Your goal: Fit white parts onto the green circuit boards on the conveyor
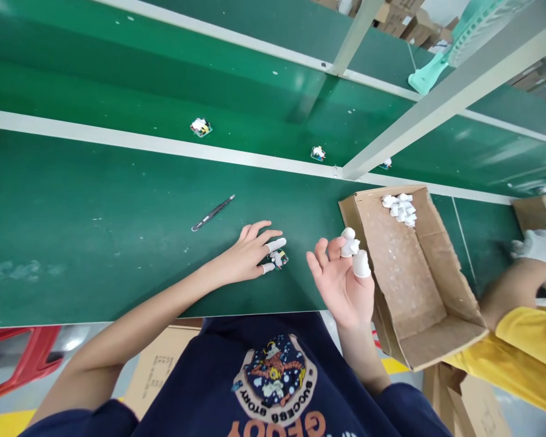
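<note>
My left hand (255, 250) rests over the green worktop, with white finger cots on its thumb and index finger. Those two fingers hold the left edge of a small circuit board (279, 259) that carries several components and a white patch. To the right, my right hand (343, 282) is turned palm up, also with white cots on thumb and index finger. Between these fingertips it pinches a small white lump (351, 247), partly hidden by the fingers. A pair of dark tweezers (213, 212) lies on the worktop beyond my left hand.
An open cardboard box (418, 285) with several white lumps (400, 209) stands right of my right hand. Small circuit boards (201, 127) lie on the green strip behind a metal rail (164, 144). A slanted metal post (418, 100) rises there. A co-worker's gloved hand (534, 249) is at far right.
</note>
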`<state>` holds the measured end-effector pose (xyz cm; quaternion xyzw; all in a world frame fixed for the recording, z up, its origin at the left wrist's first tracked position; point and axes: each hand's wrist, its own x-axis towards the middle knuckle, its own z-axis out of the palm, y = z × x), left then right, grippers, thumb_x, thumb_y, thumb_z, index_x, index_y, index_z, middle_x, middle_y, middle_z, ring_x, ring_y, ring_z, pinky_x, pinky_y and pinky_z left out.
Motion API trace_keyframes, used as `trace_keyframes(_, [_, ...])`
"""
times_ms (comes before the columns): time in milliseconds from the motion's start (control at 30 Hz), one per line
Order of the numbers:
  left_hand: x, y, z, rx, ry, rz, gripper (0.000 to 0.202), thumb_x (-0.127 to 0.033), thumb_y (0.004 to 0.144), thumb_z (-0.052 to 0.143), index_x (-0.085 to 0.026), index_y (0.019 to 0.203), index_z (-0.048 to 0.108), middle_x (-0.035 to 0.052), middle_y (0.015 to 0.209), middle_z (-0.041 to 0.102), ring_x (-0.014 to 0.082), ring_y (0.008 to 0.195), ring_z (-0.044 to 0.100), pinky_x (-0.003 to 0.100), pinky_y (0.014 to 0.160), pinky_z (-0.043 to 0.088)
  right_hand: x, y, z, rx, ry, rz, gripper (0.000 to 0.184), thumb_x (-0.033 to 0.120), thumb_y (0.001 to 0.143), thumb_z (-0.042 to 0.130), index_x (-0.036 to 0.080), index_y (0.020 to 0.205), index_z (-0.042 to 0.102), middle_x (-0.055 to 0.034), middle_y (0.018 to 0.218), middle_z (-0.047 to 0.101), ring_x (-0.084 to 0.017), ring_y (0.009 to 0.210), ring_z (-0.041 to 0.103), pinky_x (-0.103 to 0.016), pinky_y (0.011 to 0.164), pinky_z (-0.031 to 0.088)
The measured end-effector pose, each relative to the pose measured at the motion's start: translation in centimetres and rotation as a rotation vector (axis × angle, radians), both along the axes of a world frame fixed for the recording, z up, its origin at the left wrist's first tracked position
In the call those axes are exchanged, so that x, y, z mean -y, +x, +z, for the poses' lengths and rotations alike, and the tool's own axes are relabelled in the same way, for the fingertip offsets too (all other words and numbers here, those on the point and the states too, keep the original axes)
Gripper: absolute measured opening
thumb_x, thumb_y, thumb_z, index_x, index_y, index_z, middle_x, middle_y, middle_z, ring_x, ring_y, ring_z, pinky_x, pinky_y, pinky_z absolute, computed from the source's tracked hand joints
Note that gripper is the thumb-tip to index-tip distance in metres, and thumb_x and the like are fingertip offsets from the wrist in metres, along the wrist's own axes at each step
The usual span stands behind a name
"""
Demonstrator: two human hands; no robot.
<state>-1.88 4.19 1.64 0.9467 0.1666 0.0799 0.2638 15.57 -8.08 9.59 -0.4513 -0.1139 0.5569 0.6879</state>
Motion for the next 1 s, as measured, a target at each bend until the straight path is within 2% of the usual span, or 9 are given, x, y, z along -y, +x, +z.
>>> trace_keyframes(133, [0.0, 0.1, -0.6, -0.007, -0.002, -0.030, 0.037, -0.016, 0.086, 0.054, -0.021, 0.123, 0.056, 0.0093, 0.140, 0.045, 0.0351, 0.138, 0.020, 0.054, 0.107, 0.026, -0.1, -1.0, 1.2, -0.028, -0.003, 0.016, 0.026, 0.057, 0.077, 0.067, 0.039, 0.095, 0.064, 0.0034, 0.092, 0.063, -0.020, 0.105, 0.057, -0.049, 0.101, 0.043])
trace_keyframes(300, [0.1, 0.3, -0.4, -0.002, 0.012, 0.015, 0.029, -0.021, 0.085, 0.060, -0.017, 0.113, 0.059, 0.0094, 0.131, 0.051, 0.0347, 0.134, 0.026, 0.054, 0.106, 0.028, -0.1, -1.8, 1.7, -0.118, 0.025, 0.018, 0.020, 0.053, 0.080, 0.065, 0.038, 0.094, 0.061, 0.0042, 0.079, 0.053, -0.015, 0.079, 0.055, -0.041, 0.095, 0.047])
trace_keyframes(500, [0.1, 0.2, 0.0, 0.035, -0.001, 0.017, 0.037, -0.026, 0.084, 0.063, -0.019, 0.119, 0.057, 0.0117, 0.132, 0.049, 0.0358, 0.134, 0.025, 0.056, 0.105, 0.027, 0.0, -2.5, 2.6, -0.165, 0.089, -0.020, 0.018, 0.048, 0.081, 0.066, 0.034, 0.090, 0.060, 0.0026, 0.074, 0.043, -0.014, 0.066, 0.044, -0.034, 0.075, 0.052])
trace_keyframes(633, [-0.4, 0.3, -0.1, 0.042, 0.009, 0.038, 0.038, -0.027, 0.085, 0.061, -0.019, 0.122, 0.055, 0.0117, 0.133, 0.050, 0.0350, 0.134, 0.027, 0.055, 0.106, 0.028, 0.0, -2.4, 2.8, -0.158, 0.092, 0.012, 0.027, 0.052, 0.080, 0.066, 0.031, 0.095, 0.059, 0.0017, 0.080, 0.043, -0.013, 0.064, 0.040, -0.030, 0.068, 0.049])
trace_keyframes(700, [-0.8, 0.3, -0.4, 0.044, 0.028, 0.044, 0.038, -0.030, 0.086, 0.060, -0.020, 0.122, 0.055, 0.0108, 0.134, 0.050, 0.0343, 0.134, 0.028, 0.055, 0.106, 0.028, 0.0, -2.2, 2.6, -0.155, 0.102, -0.005, 0.028, 0.047, 0.075, 0.071, 0.029, 0.093, 0.058, 0.0018, 0.080, 0.042, -0.012, 0.062, 0.037, -0.028, 0.065, 0.046])
trace_keyframes(833, [-1.8, -0.1, -1.8, 0.054, 0.085, 0.033, 0.041, -0.036, 0.083, 0.059, -0.025, 0.122, 0.055, 0.0074, 0.135, 0.051, 0.0347, 0.133, 0.032, 0.054, 0.103, 0.032, 0.1, -1.8, 2.0, -0.159, 0.177, -0.062, 0.028, 0.025, 0.069, 0.076, 0.025, 0.092, 0.059, 0.0043, 0.072, 0.041, -0.009, 0.060, 0.036, -0.025, 0.061, 0.039])
trace_keyframes(900, [-2.6, -0.1, -3.0, 0.074, 0.127, 0.034, 0.044, -0.039, 0.082, 0.057, -0.028, 0.124, 0.053, 0.0059, 0.133, 0.054, 0.0347, 0.130, 0.036, 0.054, 0.101, 0.035, 0.2, -1.4, 1.5, -0.168, 0.229, -0.074, 0.029, 0.019, 0.067, 0.076, 0.023, 0.091, 0.060, 0.0051, 0.069, 0.043, -0.009, 0.059, 0.040, -0.025, 0.061, 0.038])
trace_keyframes(1000, [-4.3, 0.4, -4.6, 0.118, 0.185, 0.061, 0.038, -0.041, 0.083, 0.051, -0.032, 0.119, 0.057, 0.0041, 0.128, 0.058, 0.0348, 0.126, 0.042, 0.054, 0.099, 0.036, 0.3, -0.6, 1.1, -0.153, 0.277, -0.088, 0.035, 0.016, 0.061, 0.078, 0.022, 0.092, 0.062, 0.0058, 0.069, 0.050, -0.009, 0.059, 0.046, -0.026, 0.062, 0.039])
